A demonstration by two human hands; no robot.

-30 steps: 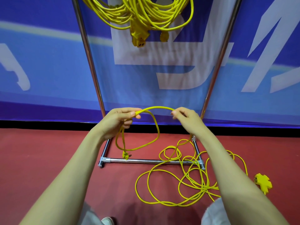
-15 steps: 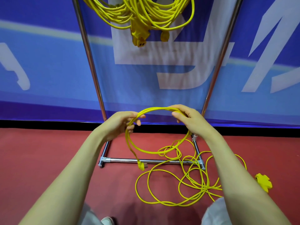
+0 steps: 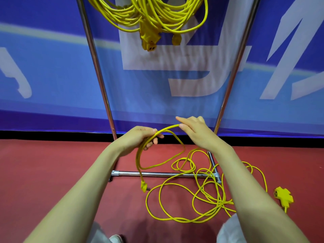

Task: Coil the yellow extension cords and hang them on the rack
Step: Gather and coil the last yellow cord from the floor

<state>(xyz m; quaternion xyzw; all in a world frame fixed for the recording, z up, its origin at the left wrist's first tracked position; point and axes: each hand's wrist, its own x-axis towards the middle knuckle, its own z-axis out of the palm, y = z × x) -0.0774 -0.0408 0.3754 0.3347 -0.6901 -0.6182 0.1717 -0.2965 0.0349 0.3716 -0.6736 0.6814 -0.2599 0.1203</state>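
Note:
A yellow extension cord [image 3: 175, 204] lies in loose tangled loops on the red floor. My left hand [image 3: 138, 137] grips a small coil of it, and the plug end [image 3: 143, 186] dangles below that hand. My right hand [image 3: 194, 130] pinches the cord between thumb and finger just right of the left hand. The cord's yellow multi-socket end [image 3: 284, 198] rests on the floor at the right. Coiled yellow cords [image 3: 154, 16] with sockets hang at the top of the metal rack [image 3: 98, 71].
The rack's chrome uprights and its base bar [image 3: 157, 174] stand in front of a blue and white banner [image 3: 43, 71]. Part of the loose cord lies across the base bar. My shoe tip [image 3: 115, 239] shows at the bottom edge.
My right hand brought the cord over to the left hand and a second loop joined the coil there. The plug end swung lower and to the right.

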